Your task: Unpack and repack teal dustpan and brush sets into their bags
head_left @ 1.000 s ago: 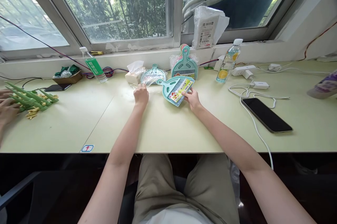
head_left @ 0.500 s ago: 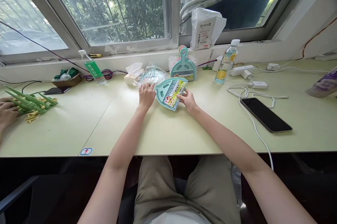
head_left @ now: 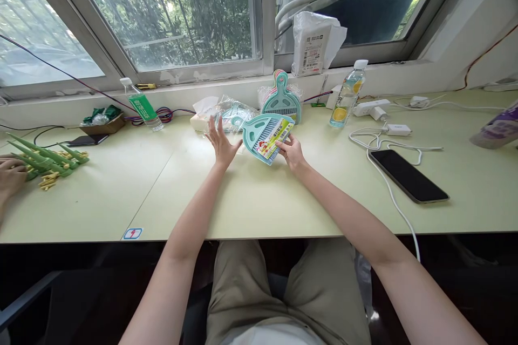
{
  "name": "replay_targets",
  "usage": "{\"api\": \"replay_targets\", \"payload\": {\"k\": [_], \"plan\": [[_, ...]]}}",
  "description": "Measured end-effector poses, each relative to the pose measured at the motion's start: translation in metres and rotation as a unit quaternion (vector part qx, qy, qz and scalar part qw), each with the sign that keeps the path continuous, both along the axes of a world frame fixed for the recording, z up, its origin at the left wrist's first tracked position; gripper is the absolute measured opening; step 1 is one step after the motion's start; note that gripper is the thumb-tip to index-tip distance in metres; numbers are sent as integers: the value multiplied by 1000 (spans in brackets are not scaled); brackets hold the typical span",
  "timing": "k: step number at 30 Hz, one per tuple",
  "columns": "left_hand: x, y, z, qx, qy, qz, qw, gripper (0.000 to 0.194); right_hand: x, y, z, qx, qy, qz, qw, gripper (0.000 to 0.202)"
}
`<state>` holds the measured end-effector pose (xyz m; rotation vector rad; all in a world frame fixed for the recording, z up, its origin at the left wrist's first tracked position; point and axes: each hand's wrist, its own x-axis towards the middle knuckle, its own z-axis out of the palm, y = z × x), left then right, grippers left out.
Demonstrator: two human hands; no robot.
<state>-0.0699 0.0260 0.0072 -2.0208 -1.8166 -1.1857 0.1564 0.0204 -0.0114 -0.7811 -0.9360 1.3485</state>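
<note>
A teal dustpan [head_left: 253, 135] with a brush set in it and a bright printed label is held above the table, tilted, by my right hand [head_left: 292, 153]. My right thumb and fingers pinch its label edge. My left hand [head_left: 222, 145] is open with fingers spread, just left of the dustpan's handle and apart from it. Right behind that hand lies a clear plastic wrapper [head_left: 238, 106] with a teal piece inside. Farther back, a stack of dustpans [head_left: 280, 97] in several colours leans upright against the wall below the window.
A tissue pack [head_left: 199, 122] sits behind my left hand. Right of me are a drink bottle [head_left: 348, 94], white cables and a phone [head_left: 409, 176]. At left stand a green-labelled bottle [head_left: 141, 105] and green plant-like pieces [head_left: 50, 159], with another person's hand [head_left: 11, 175].
My left hand has let go of the dustpan's handle and spread its fingers. The dustpan has shifted slightly right and up in my right hand.
</note>
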Motion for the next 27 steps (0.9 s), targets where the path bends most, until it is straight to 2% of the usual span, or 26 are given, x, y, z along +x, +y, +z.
{"api": "replay_targets", "payload": {"k": [3, 7, 9, 12, 13, 14, 17, 22, 24, 27], "plan": [[2, -4, 8, 32, -82, 82, 993, 105, 0, -2, 2, 0, -11, -2, 1000, 42], [2, 1, 8, 46, -194, 187, 962, 104, -1, -4, 5, 3, -11, -5, 1000, 43], [1, 7, 5, 27, -249, 230, 940, 98, -1, -4, 6, 5, -4, -5, 1000, 43], [-4, 15, -2, -28, -335, 306, 890, 81, 0, -6, 7, 9, 13, -5, 1000, 42], [-7, 17, -4, -50, -360, 312, 878, 75, 0, -6, 7, 10, 16, -6, 1000, 42], [-11, 19, -6, -75, -379, 299, 873, 70, 0, -6, 7, 11, 17, -7, 1000, 41], [-21, 24, -12, -137, -401, 198, 884, 61, 2, -5, 6, 7, 4, -12, 1000, 40], [-30, 29, -17, -136, -409, 75, 899, 58, 6, -1, 3, -6, -47, 3, 999, 41], [-34, 31, -18, -135, -394, 56, 908, 55, 7, 1, 4, -12, -64, 13, 998, 42], [-44, 34, -19, -153, -350, 85, 920, 46, 9, 3, 6, -9, -96, 28, 995, 43]]}}
